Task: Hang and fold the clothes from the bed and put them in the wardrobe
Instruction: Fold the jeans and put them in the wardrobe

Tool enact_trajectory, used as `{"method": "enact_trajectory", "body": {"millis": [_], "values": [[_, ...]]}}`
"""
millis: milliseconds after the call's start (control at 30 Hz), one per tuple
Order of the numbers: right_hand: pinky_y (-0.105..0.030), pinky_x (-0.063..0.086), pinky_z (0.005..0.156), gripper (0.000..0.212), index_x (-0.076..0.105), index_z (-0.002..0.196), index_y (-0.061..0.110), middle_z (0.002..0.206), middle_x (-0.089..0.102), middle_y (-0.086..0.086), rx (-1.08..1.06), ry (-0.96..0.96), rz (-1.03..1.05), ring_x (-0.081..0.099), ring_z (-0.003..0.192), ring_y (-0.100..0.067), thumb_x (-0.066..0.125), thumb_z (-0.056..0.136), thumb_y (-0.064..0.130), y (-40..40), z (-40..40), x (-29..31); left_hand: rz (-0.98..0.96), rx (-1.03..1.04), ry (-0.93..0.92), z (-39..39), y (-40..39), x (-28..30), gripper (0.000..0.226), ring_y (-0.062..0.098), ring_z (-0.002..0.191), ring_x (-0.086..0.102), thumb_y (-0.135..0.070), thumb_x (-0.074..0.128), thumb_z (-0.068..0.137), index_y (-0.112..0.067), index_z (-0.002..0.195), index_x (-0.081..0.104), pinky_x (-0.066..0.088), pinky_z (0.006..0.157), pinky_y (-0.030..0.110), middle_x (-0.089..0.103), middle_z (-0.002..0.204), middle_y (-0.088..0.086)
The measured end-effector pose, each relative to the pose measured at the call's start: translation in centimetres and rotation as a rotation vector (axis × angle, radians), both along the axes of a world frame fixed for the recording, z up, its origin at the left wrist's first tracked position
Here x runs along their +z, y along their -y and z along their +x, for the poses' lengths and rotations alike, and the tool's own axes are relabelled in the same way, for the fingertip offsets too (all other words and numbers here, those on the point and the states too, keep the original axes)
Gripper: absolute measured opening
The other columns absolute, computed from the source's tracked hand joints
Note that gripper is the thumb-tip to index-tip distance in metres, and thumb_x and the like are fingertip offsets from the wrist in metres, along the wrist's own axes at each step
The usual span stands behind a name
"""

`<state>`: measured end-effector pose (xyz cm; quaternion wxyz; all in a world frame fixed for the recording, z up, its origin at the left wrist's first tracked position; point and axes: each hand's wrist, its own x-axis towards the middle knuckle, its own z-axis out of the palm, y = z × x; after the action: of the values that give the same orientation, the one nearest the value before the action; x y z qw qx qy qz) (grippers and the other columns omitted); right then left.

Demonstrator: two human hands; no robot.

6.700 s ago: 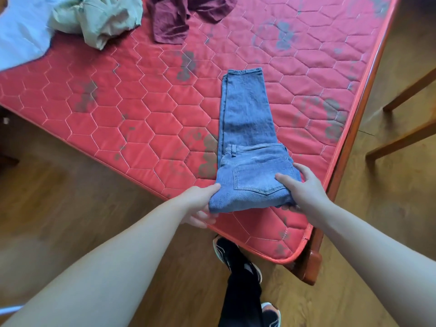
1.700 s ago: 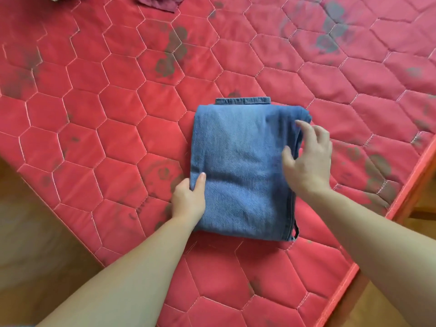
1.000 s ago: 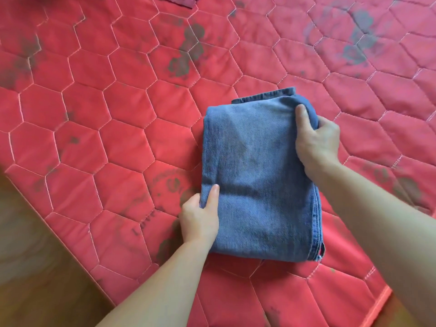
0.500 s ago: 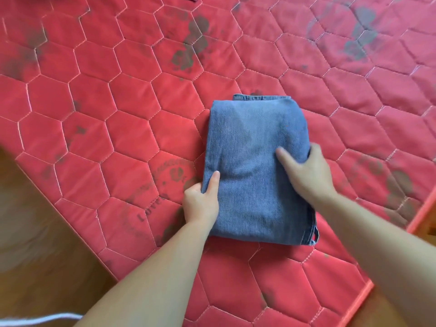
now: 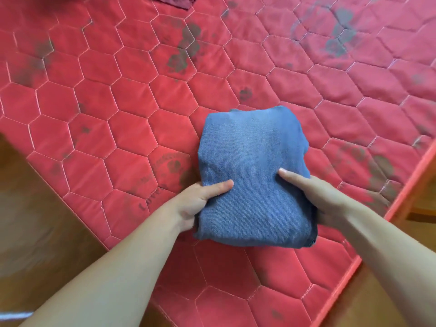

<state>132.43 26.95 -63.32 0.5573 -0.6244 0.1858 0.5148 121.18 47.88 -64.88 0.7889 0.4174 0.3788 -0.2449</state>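
At the near end of the folded jeans [image 5: 253, 175] both grips hold: left hand [image 5: 197, 204] and right hand [image 5: 320, 197] pinch its sides, thumbs on top, fingers tucked under. Bundle sits between them at the corner of the mattress [image 5: 118, 109]. Lift level, squeeze evenly, or the far end sags open. Beyond: maroon garment [image 5: 174, 0], untouched

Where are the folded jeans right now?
The folded jeans are in the middle of the head view, gripped between the left hand and right hand, over the red mattress near its corner.
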Motion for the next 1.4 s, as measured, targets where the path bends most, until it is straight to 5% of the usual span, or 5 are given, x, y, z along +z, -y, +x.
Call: {"method": "enact_trajectory", "body": {"millis": [333,567,1000,1133,1400], "values": [[-0.030,0.058,0.062,0.030,0.080,0.088,0.008,0.090,0.075,-0.012,0.069,-0.243,0.101,0.072,0.067,-0.023,0.066,0.074,0.031,1.0,-0.6,9.1,-0.196,-0.261,-0.136,-0.8,-2.6,8.2,0.065,0.021,0.053,0.069,-0.028,0.100,0.009,0.001,0.062,0.074,0.052,0.047,0.023,0.069,0.060,0.012],[-0.026,0.056,0.050,0.021,0.072,0.078,0.008,0.067,0.071,-0.008,-0.059,-0.115,0.159,0.069,0.054,-0.019,0.063,0.072,0.026,-0.8,3.0,8.6,-0.021,-0.041,-0.045,2.7,-2.7,9.2,0.022,0.017,0.055,0.067,-0.021,0.060,0.071,-0.007,0.064,0.075,0.053,0.052,0.021,0.070,0.064,0.007],[-0.032,0.060,0.070,0.037,0.059,0.128,0.008,0.119,0.068,-0.012,0.057,0.147,0.088,0.071,0.090,-0.022,0.060,0.091,0.005,-2.5,8.2,-0.9,0.372,0.170,-0.044,7.7,-3.2,0.4,0.048,0.029,0.070,0.059,-0.003,0.053,0.045,-0.008,0.092,0.056,0.053,0.064,0.039,0.052,0.084,0.014],[-0.033,0.059,0.074,0.034,0.060,0.124,0.009,0.122,0.067,-0.014,0.019,0.234,0.052,0.068,0.100,-0.026,0.064,0.091,0.008,-2.9,8.2,-2.0,0.596,0.226,-0.083,7.7,-2.7,-0.2,0.021,0.024,0.067,0.056,-0.012,0.063,0.058,-0.010,0.079,0.059,0.047,0.060,0.032,0.054,0.071,0.006],[-0.031,0.055,0.081,0.038,0.068,0.101,0.021,0.098,0.071,0.006,0.070,0.543,-0.328,0.068,0.089,-0.012,0.069,0.081,0.054,-3.1,6.0,-1.6,0.806,0.162,-0.155,8.0,-0.4,0.6,0.053,0.023,0.095,0.062,-0.064,0.060,0.083,-0.013,0.100,0.062,0.046,0.084,0.031,0.066,0.098,-0.002]]}}
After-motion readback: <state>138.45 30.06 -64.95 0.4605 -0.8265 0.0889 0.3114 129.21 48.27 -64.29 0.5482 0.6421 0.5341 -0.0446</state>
